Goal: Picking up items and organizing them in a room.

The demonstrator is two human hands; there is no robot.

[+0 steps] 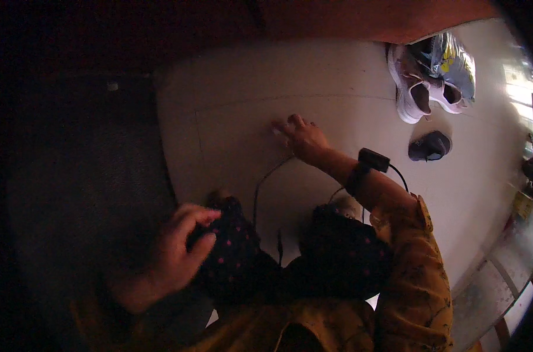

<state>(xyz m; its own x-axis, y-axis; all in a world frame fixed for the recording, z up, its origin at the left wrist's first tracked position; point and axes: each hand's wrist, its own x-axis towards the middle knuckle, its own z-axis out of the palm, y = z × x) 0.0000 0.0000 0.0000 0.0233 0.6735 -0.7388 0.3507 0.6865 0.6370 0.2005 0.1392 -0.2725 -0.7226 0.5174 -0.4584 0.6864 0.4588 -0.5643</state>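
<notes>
My right hand [302,139] reaches forward over the pale tiled floor [237,123], its fingers apart and nothing visible between them. A small black box [373,159] with a black cable is strapped at my right wrist. My left hand [175,252] is raised beside my left knee, slightly blurred. Its thumb stands apart from the bent fingers, and I see nothing in it. Dark trousers with pink dots [234,249] cover my knees. A thin dark cable [256,196] curves from near my right hand down between my legs.
A pair of light-soled shoes [416,97] sits at the far right beside a shiny plastic package [454,64]. Nearer lies a small dark object [431,145], perhaps a pouch. A dark mat [90,170] covers the left. A reddish-brown panel [337,20] runs along the far side.
</notes>
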